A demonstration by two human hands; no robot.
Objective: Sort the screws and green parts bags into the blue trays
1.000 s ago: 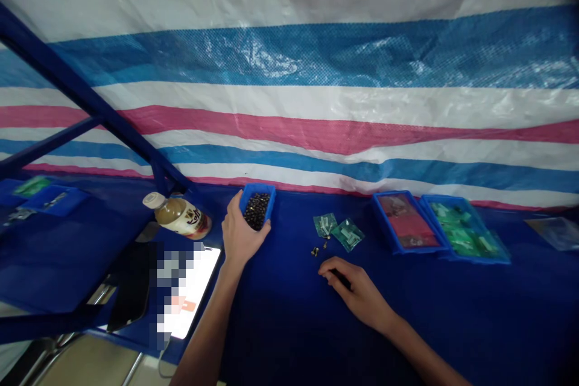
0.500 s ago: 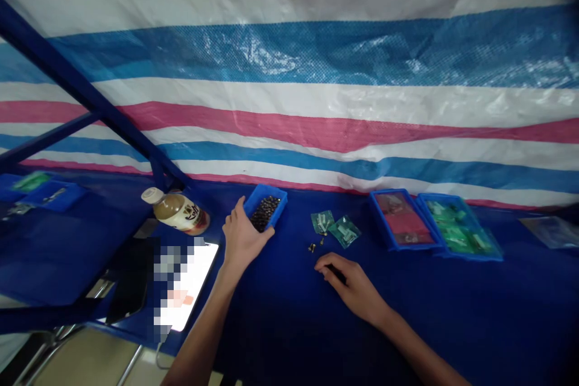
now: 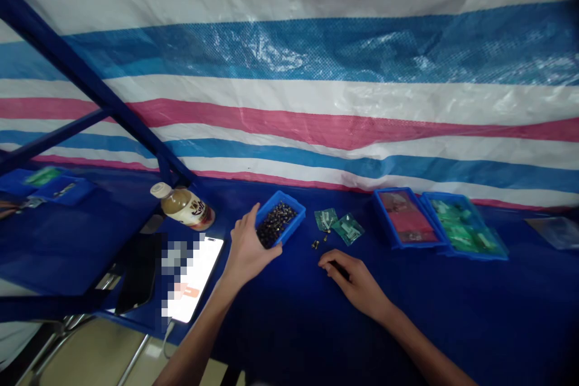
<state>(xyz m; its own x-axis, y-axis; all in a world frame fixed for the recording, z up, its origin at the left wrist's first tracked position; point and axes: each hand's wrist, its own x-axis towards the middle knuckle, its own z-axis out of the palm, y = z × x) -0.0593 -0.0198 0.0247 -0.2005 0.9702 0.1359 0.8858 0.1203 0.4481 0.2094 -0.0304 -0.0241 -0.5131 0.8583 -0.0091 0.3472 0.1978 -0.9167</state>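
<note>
A dark blue cloth covers the tabletop, and a pink, white and blue striped tarpaulin hangs behind it, crossed at the left by a blue metal bar. Left to right stand a capped bottle of tan drink, a lit phone with a blurred screen, and a small blue plastic tray of dark metal parts. The left hand has its fingers spread, gripping the tray's near corner and tilting it. Next lie two green-tinted packets and small brass parts. Just below, the right hand rests on the cloth, fingers curled around a small dark object. Further right sit a blue tray of red packets and a blue tray of green packets.
</note>
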